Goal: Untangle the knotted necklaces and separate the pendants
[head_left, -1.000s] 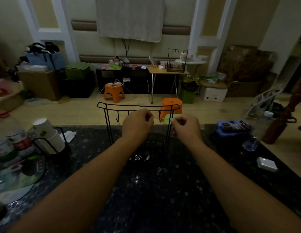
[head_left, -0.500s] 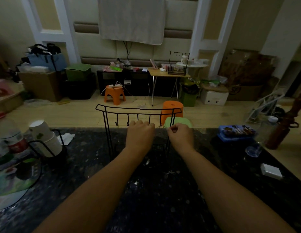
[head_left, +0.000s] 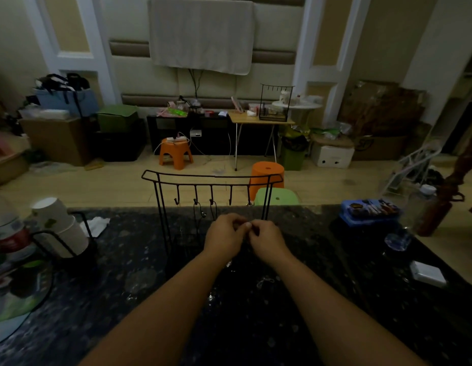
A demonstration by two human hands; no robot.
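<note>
Both hands have dropped from the rack's hook bar and closed together, fingertips now meeting low in front of the rack. Left hand [head_left: 224,240] and right hand [head_left: 269,240] have curled fingers that pinch at one shared point; what they pinch is too fine and dim to make out. One chain [head_left: 266,282] lies on the dark counter [head_left: 124,299] at 6 o'clock from the hands. Another chain [head_left: 200,213] hangs from the rack [head_left: 211,180] at 11 o'clock. Two paper cups [head_left: 59,223] lie stacked at 9 o'clock; one blue tray [head_left: 369,211] and one white box [head_left: 427,273] lie at 3 o'clock.
</note>
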